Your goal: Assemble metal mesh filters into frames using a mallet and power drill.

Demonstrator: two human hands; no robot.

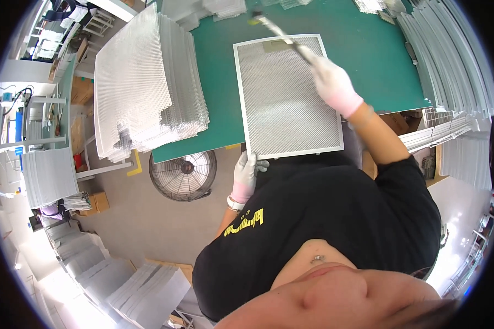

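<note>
A framed metal mesh panel [291, 104] with a pale rim lies on the green tabletop [217, 55], its near edge reaching past the table's front edge. My left hand [248, 172], in a white and pink glove, pinches the panel's near left corner with the thumb on top. Over the panel's right side, my gloved right hand [335, 85] is closed around the handle of a hammer [277, 32]. The hammer points up and left across the far rim; its small head, dark and yellowish, is blurred. A tan strip [278, 46] shows inside the panel's far end.
Tall stacks of mesh sheets [132, 88] stand on the table's left. Long pale frame pieces [450, 55] are piled at the right, a dark-handled tool [411, 53] beside them. A round floor fan [184, 174] sits below the front edge. More stacked panels [148, 293] stand behind me at left.
</note>
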